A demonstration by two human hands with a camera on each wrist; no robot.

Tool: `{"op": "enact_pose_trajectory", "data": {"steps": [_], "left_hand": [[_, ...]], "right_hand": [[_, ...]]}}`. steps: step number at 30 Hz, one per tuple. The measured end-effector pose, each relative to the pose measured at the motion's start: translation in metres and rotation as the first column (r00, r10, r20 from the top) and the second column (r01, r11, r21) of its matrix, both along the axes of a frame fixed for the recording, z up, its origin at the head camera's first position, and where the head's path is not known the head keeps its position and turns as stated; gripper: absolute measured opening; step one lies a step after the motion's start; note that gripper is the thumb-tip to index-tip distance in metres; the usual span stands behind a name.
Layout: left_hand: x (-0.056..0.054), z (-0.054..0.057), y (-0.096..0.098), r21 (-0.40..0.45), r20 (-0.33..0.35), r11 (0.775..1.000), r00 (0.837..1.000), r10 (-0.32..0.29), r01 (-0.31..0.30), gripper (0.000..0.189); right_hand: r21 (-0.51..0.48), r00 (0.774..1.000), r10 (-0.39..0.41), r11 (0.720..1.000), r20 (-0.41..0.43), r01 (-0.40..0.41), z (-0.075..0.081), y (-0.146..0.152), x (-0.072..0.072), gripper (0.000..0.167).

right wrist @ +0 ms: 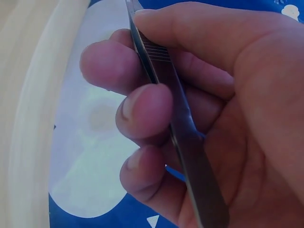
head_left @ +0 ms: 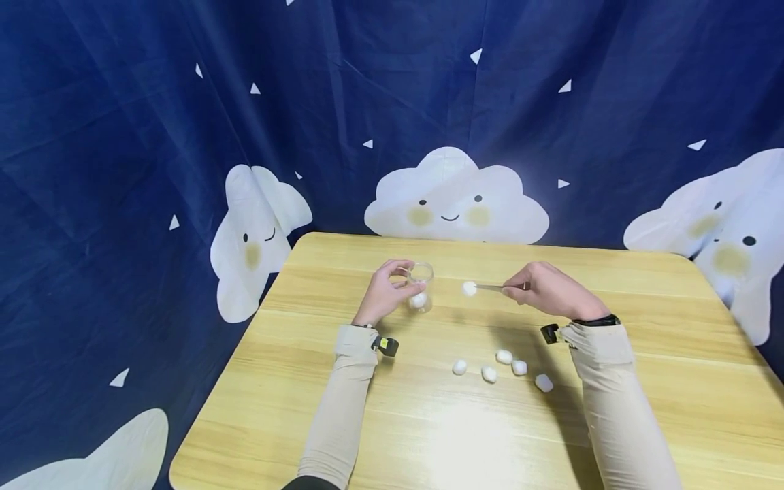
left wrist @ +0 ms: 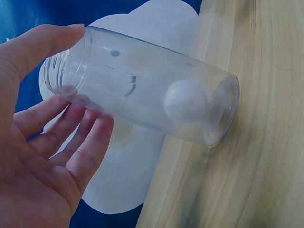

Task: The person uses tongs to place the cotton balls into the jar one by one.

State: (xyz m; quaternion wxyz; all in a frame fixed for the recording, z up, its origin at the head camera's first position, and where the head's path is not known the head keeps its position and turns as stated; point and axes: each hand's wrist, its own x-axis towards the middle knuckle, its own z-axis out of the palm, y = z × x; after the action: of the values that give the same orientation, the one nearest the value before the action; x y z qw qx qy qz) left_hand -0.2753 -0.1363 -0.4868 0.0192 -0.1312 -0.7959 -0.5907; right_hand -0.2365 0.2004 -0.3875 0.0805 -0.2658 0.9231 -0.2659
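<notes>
My left hand [head_left: 387,292] grips a clear plastic jar [left wrist: 142,85] near its threaded, lidless mouth, thumb on one side and fingers on the other. A white cotton ball [left wrist: 186,100] lies inside by the jar's bottom, which stands on the wooden table. Off to the right, my right hand [head_left: 548,291] pinches metal tweezers [right wrist: 178,109] between thumb and fingers. At the tweezers' tips, in the head view, is another cotton ball [head_left: 469,288], held above the table to the right of the jar. The right wrist view leaves those tips out of frame.
Several loose cotton balls [head_left: 489,374] lie on the table [head_left: 275,395] nearer to me, between my forearms. A dark blue curtain [head_left: 343,82] with white clouds hangs right behind the table's far edge.
</notes>
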Motion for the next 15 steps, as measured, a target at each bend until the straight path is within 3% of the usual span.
{"op": "enact_pose_trajectory", "data": {"steps": [15], "left_hand": [[0.002, 0.001, 0.001, -0.008, 0.006, 1.000, 1.000, 0.008, -0.008, 0.055]], "right_hand": [[0.007, 0.998, 0.026, 1.000, -0.054, -0.026, 0.011, -0.013, -0.012, 0.027]]}}
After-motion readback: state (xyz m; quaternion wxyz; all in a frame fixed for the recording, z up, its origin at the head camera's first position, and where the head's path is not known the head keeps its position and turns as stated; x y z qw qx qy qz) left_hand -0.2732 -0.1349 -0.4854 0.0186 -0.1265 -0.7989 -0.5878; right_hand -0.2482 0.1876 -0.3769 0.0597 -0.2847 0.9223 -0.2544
